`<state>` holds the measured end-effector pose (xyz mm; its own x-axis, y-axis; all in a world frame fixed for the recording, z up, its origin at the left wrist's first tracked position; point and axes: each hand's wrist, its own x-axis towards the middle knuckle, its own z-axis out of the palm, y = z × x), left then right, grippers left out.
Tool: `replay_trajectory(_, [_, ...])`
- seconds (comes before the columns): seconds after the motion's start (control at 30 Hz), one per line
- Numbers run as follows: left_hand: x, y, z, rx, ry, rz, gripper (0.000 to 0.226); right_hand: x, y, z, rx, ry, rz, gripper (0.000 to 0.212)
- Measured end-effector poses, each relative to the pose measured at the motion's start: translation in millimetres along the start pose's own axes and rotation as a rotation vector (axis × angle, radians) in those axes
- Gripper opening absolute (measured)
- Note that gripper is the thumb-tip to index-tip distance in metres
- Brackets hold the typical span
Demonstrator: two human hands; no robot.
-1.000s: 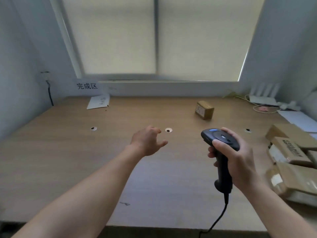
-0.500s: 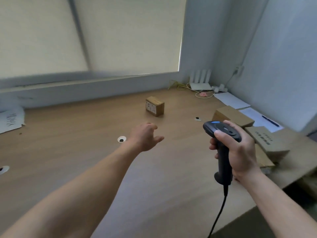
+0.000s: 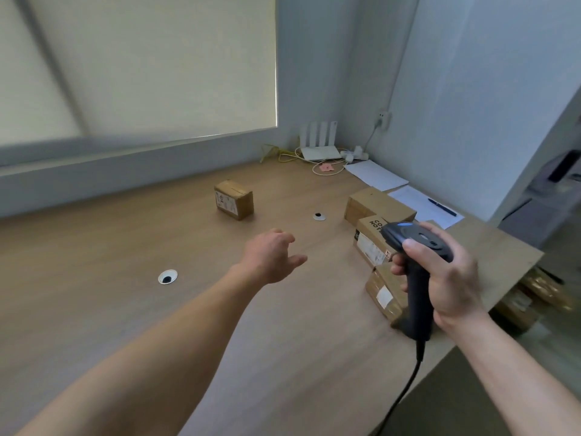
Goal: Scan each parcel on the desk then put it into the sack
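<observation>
Left of the scanner (image 3: 416,291), over the bare desk (image 3: 125,309), the left hand (image 3: 270,259) hovers with fingers loosely spread and nothing in it; the right hand (image 3: 449,278) is wrapped round the scanner's handle, thumb laid on its head; the cable (image 3: 405,385) trails down below the scanner and off the near desk edge.

Just behind the scanner three cardboard parcels sit packed together: a plain box (image 3: 380,204) farthest back; a printed box (image 3: 369,243) whose white label faces this way; a flatter parcel (image 3: 383,292) behind the handle. A small box (image 3: 234,199) stands alone, well to the left of the scanner and farther back, label turned this way. No sack is plainly in view; brown bundles (image 3: 534,297) show right of the scanner, below desk level, but whether they lie in a sack I cannot tell.

No parcel is held, so picking one up looks like the next step. The three labels behind the scanner sit so close that a beam could read the wrong one, and a parcel would be counted twice or missed. Pulling one box from the pack could drag its neighbours toward the desk edge right of the scanner. The cable could snag the flatter parcel when the scanner swings. The lone box could be forgotten.
</observation>
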<state>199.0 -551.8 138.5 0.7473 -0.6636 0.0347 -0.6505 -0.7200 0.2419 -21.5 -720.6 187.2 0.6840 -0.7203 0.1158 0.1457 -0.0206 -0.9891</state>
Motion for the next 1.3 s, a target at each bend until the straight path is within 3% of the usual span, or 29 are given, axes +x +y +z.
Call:
replay_trajectory(0.17, [34, 50, 22, -0.012, -0.035, 0.007, 0.06, 32, 4, -36, 0.035, -0.004, -0.008, 0.021])
replay_trajectory(0.37, [71, 123, 62, -0.059, -0.121, 0.028, 0.064, 76, 18, -93, 0.026, 0.017, 0.042, 0.024])
replay_trajectory(0.67, [110, 210, 146, -0.043, -0.331, 0.13, 0.097, 113, 44, -168, 0.002, 0.031, 0.124, 0.038])
replay_trajectory(0.9, [130, 224, 194, 0.098, -0.435, 0.118, 0.104, 116, 53, -190, -0.009, 0.027, 0.136, 0.033])
replay_trajectory(1.3, [95, 207, 206, 0.107, -0.415, 0.155, 0.1, 103, 60, -183, -0.025, 0.055, 0.157, 0.033])
